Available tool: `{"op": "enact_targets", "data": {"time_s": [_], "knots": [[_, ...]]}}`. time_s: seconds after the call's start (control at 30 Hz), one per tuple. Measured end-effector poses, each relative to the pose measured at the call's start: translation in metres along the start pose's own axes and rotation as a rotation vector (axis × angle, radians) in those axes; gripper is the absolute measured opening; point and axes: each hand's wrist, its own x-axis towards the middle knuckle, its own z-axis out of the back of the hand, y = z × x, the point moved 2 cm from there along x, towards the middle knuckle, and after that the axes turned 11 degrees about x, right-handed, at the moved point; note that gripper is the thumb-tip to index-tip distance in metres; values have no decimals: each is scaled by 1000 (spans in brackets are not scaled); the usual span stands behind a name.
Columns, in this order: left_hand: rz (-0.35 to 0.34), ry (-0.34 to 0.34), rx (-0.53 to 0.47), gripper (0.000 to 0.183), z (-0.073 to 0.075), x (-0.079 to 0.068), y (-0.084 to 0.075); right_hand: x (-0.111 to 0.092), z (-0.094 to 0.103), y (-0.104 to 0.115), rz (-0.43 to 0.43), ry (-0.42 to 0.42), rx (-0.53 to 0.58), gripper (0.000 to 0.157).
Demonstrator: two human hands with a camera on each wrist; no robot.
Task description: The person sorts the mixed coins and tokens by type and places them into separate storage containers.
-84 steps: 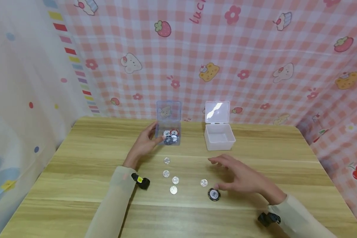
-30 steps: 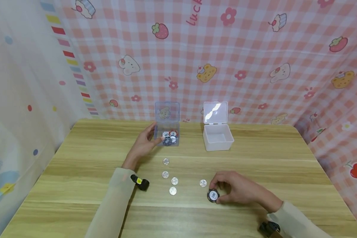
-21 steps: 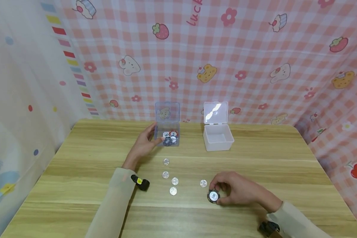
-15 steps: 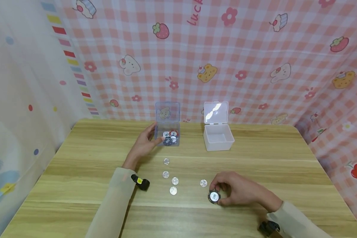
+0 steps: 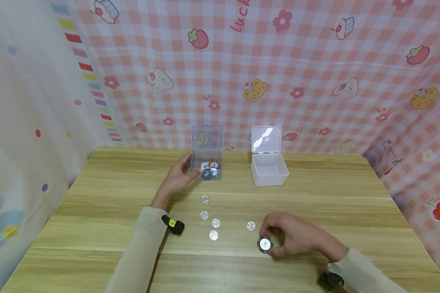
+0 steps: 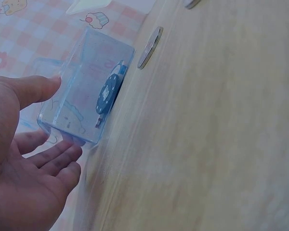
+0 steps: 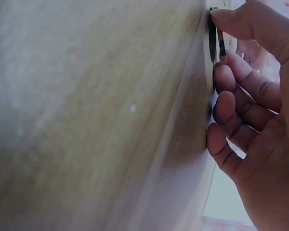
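Observation:
My left hand (image 5: 178, 176) holds the left side of a see-through bluish plastic box (image 6: 74, 103), with the thumb at its front and the fingers along its side and back corner. Inside lie several poker chips (image 5: 207, 174), dark, red and white. Toward the front right, my right hand (image 5: 297, 234) pinches a black poker chip (image 5: 265, 244) with a white centre between thumb and index finger. In the right wrist view the chip (image 7: 221, 45) appears nearly edge-on, tilted slightly at the tabletop. The other right fingers curl beside it.
A white translucent box (image 5: 269, 180) with its lid raised stands at the back right. Several silver coins lie on the wooden table, one coin (image 5: 251, 226) just left of the right hand and another coin (image 5: 205, 199) before the blue box. A checked curtain (image 5: 220, 81) hangs behind.
My right hand, earlier spread over the table, has come down and taken the black chip between thumb and finger. The chip has shifted slightly right and nearer. My left hand stays on the box.

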Motion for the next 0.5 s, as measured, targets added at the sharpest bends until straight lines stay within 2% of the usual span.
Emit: {"op": "enact_targets", "data": {"time_s": [0.1, 0.23, 0.5], "knots": [[1, 5, -4, 76, 0, 0, 1, 0, -1, 0, 1, -12, -30, 35], [-13, 4, -3, 76, -1, 1, 3, 0, 0, 0, -21, -41, -11, 34], [-16, -8, 7, 75, -2, 2, 3, 6, 10, 1, 14, -170, 23, 34]]}}
